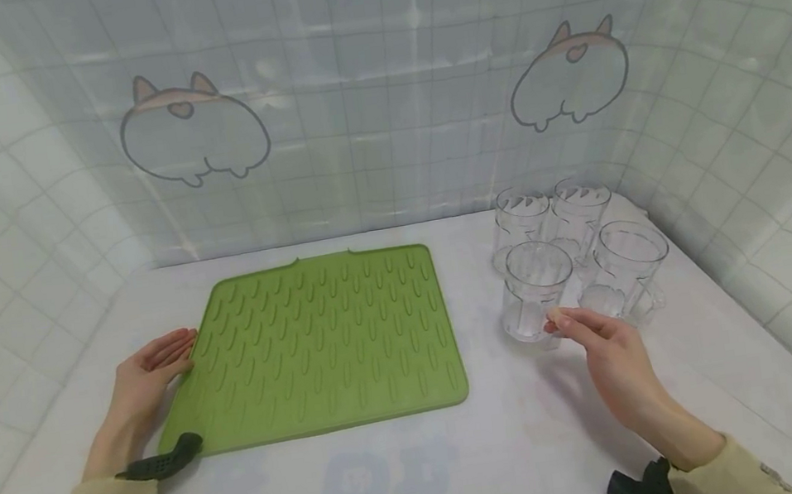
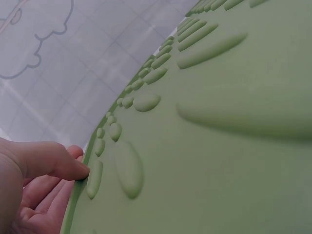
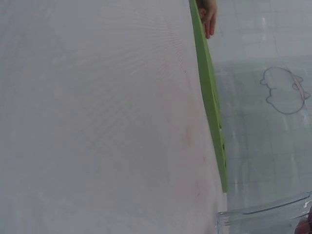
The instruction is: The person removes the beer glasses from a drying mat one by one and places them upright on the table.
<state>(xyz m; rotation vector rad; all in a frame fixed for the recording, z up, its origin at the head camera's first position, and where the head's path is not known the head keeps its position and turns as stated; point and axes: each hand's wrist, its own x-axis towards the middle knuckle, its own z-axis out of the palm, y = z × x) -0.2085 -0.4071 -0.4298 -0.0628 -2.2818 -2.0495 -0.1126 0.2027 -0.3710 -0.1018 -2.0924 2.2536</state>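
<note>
A green silicone drying mat [image 1: 326, 340] with raised oval ridges lies on the white table. At its left edge is my left hand [image 1: 153, 371]; in the left wrist view the thumb [image 2: 73, 168] meets the rim and the other fingers pass behind it, partly hidden. My right hand [image 1: 609, 357] pinches the handle of a clear glass mug [image 1: 533, 296], which is upright at the front left of a group of mugs. Part of that mug [image 3: 263, 214] shows at the bottom of the right wrist view.
Close by the held mug stand a clear mug [image 1: 626, 258] to its right and two more behind, a back-left mug [image 1: 520, 218] and a back-right mug [image 1: 579, 210]. Tiled-pattern sheeting [image 1: 379, 116] rises behind the table [image 1: 498, 450] and along both sides.
</note>
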